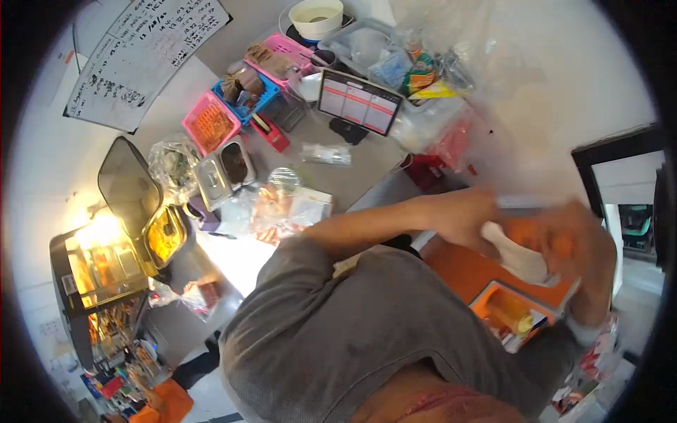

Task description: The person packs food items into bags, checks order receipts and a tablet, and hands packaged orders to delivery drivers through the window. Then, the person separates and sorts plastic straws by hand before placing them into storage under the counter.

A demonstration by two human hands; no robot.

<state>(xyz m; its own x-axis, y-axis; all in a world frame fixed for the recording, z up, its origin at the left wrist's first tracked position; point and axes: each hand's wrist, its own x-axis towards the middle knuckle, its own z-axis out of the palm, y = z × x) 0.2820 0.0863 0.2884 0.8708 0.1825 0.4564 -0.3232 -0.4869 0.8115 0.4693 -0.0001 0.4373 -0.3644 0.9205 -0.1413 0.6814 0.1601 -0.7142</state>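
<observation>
A white, soft-looking limp piece [518, 255], possibly cloth or paper, stretches between my two hands; I cannot make out its exact kind. My left hand [462, 218] is closed on its upper left end. At its lower right end is my right hand [578, 240], smeared by motion, with fingers that appear closed on it. Below both hands lies an orange surface [458, 271]. Nearer my body, a tray [482, 296] holds a bottle [511, 314] with yellowish contents, lying on its side.
To the left, a grey counter [367, 173] carries a tablet [361, 101], pink [211, 123] and blue baskets [264, 95] of packets, and metal containers [236, 162]. A lit glass warmer [99, 268] stands far left. A person in orange [169, 402] is at lower left.
</observation>
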